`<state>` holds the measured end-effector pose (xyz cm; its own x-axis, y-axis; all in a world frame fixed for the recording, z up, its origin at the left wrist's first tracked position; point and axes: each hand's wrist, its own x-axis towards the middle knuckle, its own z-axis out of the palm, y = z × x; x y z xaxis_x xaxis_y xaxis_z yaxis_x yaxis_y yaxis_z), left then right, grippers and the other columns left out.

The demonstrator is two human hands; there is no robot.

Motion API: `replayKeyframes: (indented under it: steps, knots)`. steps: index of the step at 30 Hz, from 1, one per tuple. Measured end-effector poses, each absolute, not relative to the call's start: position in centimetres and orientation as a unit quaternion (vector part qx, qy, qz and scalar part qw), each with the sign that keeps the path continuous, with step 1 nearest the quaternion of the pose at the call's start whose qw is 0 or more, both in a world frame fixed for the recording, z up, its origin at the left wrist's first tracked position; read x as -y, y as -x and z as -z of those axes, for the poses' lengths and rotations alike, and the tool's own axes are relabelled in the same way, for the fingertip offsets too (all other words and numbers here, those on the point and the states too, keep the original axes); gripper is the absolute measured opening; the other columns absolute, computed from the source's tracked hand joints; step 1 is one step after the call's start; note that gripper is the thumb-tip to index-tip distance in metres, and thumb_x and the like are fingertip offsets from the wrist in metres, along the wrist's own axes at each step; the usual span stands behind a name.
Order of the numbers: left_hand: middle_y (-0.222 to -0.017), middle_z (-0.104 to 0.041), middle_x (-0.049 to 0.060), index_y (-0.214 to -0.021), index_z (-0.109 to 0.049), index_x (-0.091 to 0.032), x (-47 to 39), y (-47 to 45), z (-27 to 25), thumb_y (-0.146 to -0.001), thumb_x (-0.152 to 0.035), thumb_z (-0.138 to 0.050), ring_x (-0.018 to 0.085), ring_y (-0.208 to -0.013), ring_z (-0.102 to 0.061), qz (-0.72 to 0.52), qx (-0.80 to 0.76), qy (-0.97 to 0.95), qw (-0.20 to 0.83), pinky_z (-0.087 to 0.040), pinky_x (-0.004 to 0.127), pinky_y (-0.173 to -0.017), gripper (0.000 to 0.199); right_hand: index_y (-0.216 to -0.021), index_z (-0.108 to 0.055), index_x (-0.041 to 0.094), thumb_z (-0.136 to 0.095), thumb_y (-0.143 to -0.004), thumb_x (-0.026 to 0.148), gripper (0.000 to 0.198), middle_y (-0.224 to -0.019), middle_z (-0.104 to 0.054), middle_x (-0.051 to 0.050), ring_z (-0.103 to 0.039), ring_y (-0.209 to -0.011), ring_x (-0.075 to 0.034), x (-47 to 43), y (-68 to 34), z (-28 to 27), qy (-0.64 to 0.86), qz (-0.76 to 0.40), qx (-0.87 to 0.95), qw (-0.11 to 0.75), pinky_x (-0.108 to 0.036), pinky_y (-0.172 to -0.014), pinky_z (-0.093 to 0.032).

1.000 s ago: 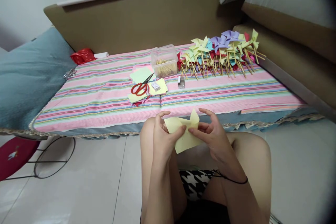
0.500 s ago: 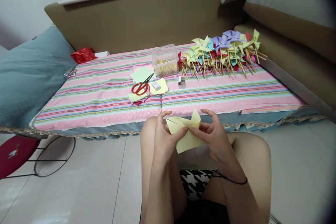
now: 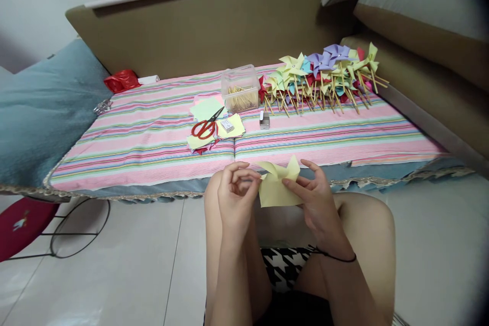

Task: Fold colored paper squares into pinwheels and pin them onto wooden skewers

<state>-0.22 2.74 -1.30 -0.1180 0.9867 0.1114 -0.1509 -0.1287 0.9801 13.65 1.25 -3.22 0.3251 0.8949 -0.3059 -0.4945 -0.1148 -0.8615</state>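
A pale yellow sheet of paper [image 3: 275, 194] is held up above my lap, with its upper corners curled inward like part of a pinwheel. My right hand [image 3: 318, 199] grips it from the right, thumb on the front near the centre and fingers behind. At the sheet's left edge, my left hand [image 3: 237, 197] has its thumb and fingertips pinched together on a corner. Beyond the hands, red-handled scissors [image 3: 204, 128] lie across stacks of coloured paper [image 3: 206, 109]. A small box [image 3: 227, 126] rests on the yellow stack, and another small open box [image 3: 264, 120] stands to its right.
Finished paper pinwheels on sticks [image 3: 321, 69] are heaped at the back right of the striped cloth [image 3: 145, 132]. A clear plastic tub [image 3: 240, 89] holds thin sticks. Further left are a red plastic bag [image 3: 122, 81] and a blue cushion [image 3: 46, 112]. A red stool [image 3: 26, 224] stands on the floor.
My left thumb has left the paper's centre and my left hand now pinches its left edge. The upper left flap curls over, and the sheet has turned and shifted slightly right.
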Motion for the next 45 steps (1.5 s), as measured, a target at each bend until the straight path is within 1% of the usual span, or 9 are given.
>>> replayKeyframes:
  steps: [3,7,9,14,19,22,26,38,45]
  knots:
    - [-0.078,-0.068,0.001,-0.094,-0.057,-0.021,-2.5,0.3,0.8,-0.074,-0.014,-0.069,0.012,-0.072,-0.064,-0.548,-0.454,-0.522,0.471,-0.048,0.023,-0.064,0.025,-0.121,-0.039,0.023,-0.087,-0.048,0.03,0.088,-0.073,-0.073,0.0,-0.066,-0.059,-0.017,-1.3,-13.5,3.3,0.507,-0.545,0.193,0.639,-0.028,-0.057,-0.052]
    - [-0.08,-0.072,0.002,-0.095,-0.057,-0.02,-2.4,0.2,0.7,-0.075,-0.015,-0.07,0.015,-0.084,-0.066,-0.523,-0.442,-0.568,0.457,-0.048,0.029,-0.082,0.024,-0.118,-0.04,0.023,-0.087,-0.046,0.031,0.087,-0.07,-0.073,0.001,-0.066,-0.058,-0.018,-1.3,-13.3,3.2,0.502,-0.547,0.187,0.644,-0.028,-0.057,-0.051]
    - [-0.079,-0.073,0.002,-0.094,-0.058,-0.02,-2.4,0.2,0.9,-0.075,-0.017,-0.071,0.016,-0.084,-0.066,-0.52,-0.44,-0.567,0.464,-0.048,0.031,-0.085,0.023,-0.117,-0.04,0.024,-0.087,-0.046,0.032,0.086,-0.068,-0.072,0.001,-0.067,-0.06,-0.019,-1.3,-13.1,3.1,0.495,-0.547,0.191,0.648,-0.028,-0.057,-0.051]
    - [-0.079,-0.071,0.002,-0.093,-0.058,-0.02,-2.4,-0.2,1.3,-0.073,-0.018,-0.071,0.016,-0.082,-0.066,-0.535,-0.436,-0.535,0.487,-0.049,0.03,-0.081,0.024,-0.114,-0.041,0.024,-0.087,-0.046,0.027,0.083,-0.07,-0.073,0.002,-0.066,-0.06,-0.017,-1.2,-12.9,2.8,0.48,-0.554,0.19,0.653,-0.029,-0.059,-0.052]
    - [-0.078,-0.062,-0.002,-0.092,-0.054,-0.021,-2.5,-0.5,1.0,-0.062,-0.014,-0.078,0.011,-0.071,-0.062,-0.565,-0.453,-0.454,0.52,-0.048,0.021,-0.062,0.038,-0.115,-0.041,0.025,-0.087,-0.047,0.029,0.082,-0.074,-0.074,0.001,-0.067,-0.062,-0.018,-1.1,-12.8,2.5,0.483,-0.553,0.199,0.649,-0.031,-0.06,-0.053]
    - [-0.081,-0.061,-0.003,-0.095,-0.05,-0.021,-2.5,-0.4,1.1,-0.061,-0.015,-0.079,0.009,-0.07,-0.061,-0.541,-0.441,-0.399,0.594,-0.047,0.02,-0.063,0.044,-0.117,-0.04,0.025,-0.088,-0.047,0.029,0.085,-0.071,-0.073,0.002,-0.066,-0.061,-0.019,-1.0,-12.8,2.5,0.483,-0.561,0.208,0.639,-0.03,-0.059,-0.052]
    - [-0.078,-0.067,0.0,-0.095,-0.049,-0.02,-2.4,0.0,1.3,-0.064,-0.02,-0.078,0.011,-0.068,-0.064,-0.501,-0.433,-0.356,0.659,-0.047,0.022,-0.063,0.043,-0.117,-0.04,0.023,-0.087,-0.049,0.028,0.083,-0.074,-0.075,-0.001,-0.065,-0.059,-0.016,-0.9,-13.0,2.5,0.48,-0.57,0.216,0.631,-0.027,-0.058,-0.051]
    - [-0.073,-0.073,0.002,-0.092,-0.051,-0.02,-2.5,-0.5,0.9,-0.056,-0.024,-0.083,0.015,-0.063,-0.066,-0.51,-0.472,-0.345,0.631,-0.048,0.025,-0.061,0.048,-0.117,-0.041,0.024,-0.088,-0.046,0.03,0.085,-0.071,-0.074,0.0,-0.066,-0.06,-0.019,-1.1,-12.9,2.6,0.488,-0.566,0.201,0.634,-0.03,-0.059,-0.051]
    - [-0.069,-0.068,0.001,-0.074,-0.06,-0.018,-2.7,-1.6,1.7,-0.056,-0.026,-0.082,0.015,-0.068,-0.065,-0.563,-0.504,-0.37,0.541,-0.049,0.025,-0.064,0.029,-0.114,-0.041,0.025,-0.087,-0.047,0.033,0.082,-0.071,-0.074,0.001,-0.066,-0.06,-0.019,-1.1,-12.8,2.5,0.494,-0.558,0.202,0.635,-0.031,-0.058,-0.051]
